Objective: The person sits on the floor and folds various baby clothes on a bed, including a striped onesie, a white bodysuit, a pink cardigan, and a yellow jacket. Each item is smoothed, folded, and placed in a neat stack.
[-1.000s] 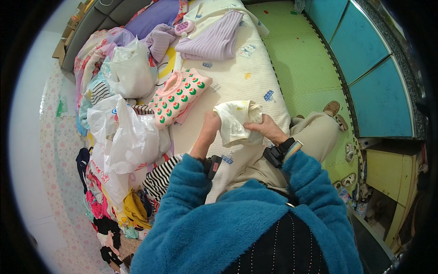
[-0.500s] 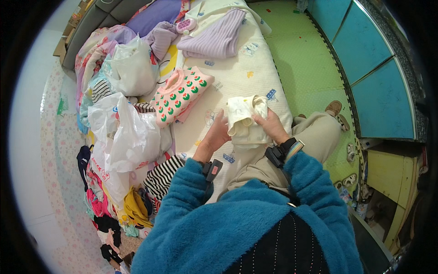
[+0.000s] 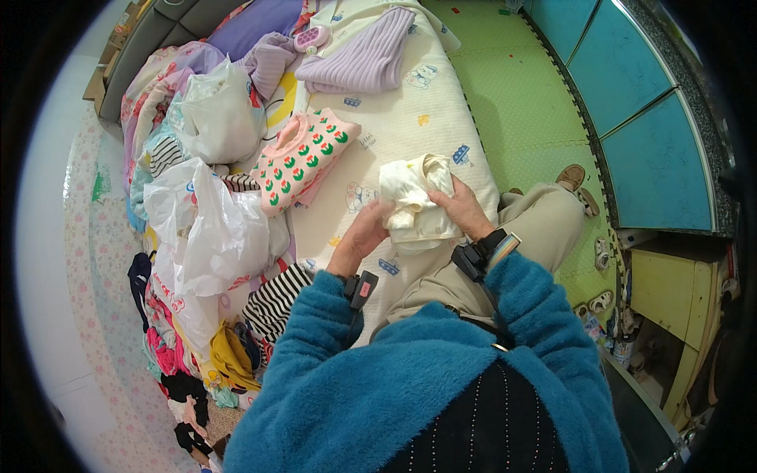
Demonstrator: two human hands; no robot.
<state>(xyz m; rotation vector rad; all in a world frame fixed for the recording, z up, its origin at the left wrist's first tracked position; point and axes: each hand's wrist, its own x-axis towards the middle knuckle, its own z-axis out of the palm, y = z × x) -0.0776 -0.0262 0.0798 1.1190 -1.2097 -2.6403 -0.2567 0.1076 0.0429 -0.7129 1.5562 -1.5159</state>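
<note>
A small cream-coloured garment [image 3: 422, 221], folded into a compact bundle with a rolled upper edge, is held just in front of my lap above the bed. My right hand [image 3: 464, 211] grips its right side, thumb on top and the other fingers underneath. At its left edge, my left hand [image 3: 361, 238] has its fingers closed on the cloth; the fingertips are slightly blurred. Beyond my left hand lies a folded pink sweater [image 3: 303, 164] with red and green tulip shapes. Further off, a ribbed lilac garment [image 3: 359, 59] lies folded flat.
White plastic bags [image 3: 209, 229] and heaped clothes line the bed's left side, with a black-and-white striped cloth [image 3: 276, 303] near my left forearm. A pink-and-white device [image 3: 312, 38] sits by the lilac garment. Right of the bed are green floor mats [image 3: 512, 94] and blue cabinets [image 3: 662, 165].
The cream garment's top has been turned over into a rolled edge. My left hand has closed in on its left side. The view has shifted slightly.
</note>
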